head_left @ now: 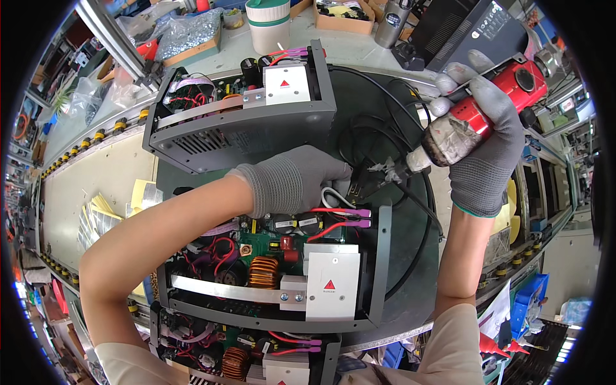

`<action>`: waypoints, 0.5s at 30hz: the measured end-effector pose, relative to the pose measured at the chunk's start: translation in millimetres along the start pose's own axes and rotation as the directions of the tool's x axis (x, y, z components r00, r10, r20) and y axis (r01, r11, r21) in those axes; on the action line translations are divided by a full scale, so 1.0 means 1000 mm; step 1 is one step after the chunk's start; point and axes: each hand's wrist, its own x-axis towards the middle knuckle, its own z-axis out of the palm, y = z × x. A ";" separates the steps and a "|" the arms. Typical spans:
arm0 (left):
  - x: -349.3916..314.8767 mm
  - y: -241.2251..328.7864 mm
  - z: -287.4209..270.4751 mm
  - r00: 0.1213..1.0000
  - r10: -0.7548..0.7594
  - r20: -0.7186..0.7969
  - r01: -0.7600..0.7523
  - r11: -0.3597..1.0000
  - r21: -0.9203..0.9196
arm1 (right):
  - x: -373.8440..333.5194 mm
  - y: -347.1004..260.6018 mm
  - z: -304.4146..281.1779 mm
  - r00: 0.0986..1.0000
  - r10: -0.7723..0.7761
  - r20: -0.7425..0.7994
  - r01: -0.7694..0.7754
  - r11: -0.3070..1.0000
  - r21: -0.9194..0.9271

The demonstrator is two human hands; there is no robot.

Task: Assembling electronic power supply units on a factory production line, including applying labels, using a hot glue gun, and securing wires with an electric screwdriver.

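My right hand (482, 168), in a grey knit glove with pale fingertips, is wrapped round a red power screwdriver (473, 117). Grimy tape covers its nose, which points down and left toward my left hand. My left hand (290, 179), gloved the same way, is closed at the far edge of an open electronics unit (332, 276). Its fingertips are pressed together beside a white wire loop and the black cables; what they hold is too small to tell. That unit shows a copper coil (263, 272), red wires with purple connectors and a silver plate.
A similar grey-cased unit (256, 128) stands tilted behind; part of a third (289, 369) shows at the near edge. Black cables (378, 138) coil on the dark green mat (410, 282). Farther back are a white bucket (268, 25), a bin of small parts and a black machine (478, 32).
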 end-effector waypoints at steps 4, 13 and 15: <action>0.001 0.000 0.000 0.999 -0.035 0.033 0.035 0.999 0.013 | 0.000 -0.001 0.005 0.996 0.090 0.018 -0.089 0.994 -0.070; 0.003 0.002 0.001 0.999 0.029 0.021 -0.031 0.989 0.145 | 0.002 -0.001 0.012 0.995 0.062 0.084 -0.052 0.993 -0.110; 0.002 0.002 0.001 0.999 0.009 0.043 -0.016 0.985 0.171 | 0.004 -0.001 0.012 0.996 0.051 0.067 -0.044 0.995 -0.095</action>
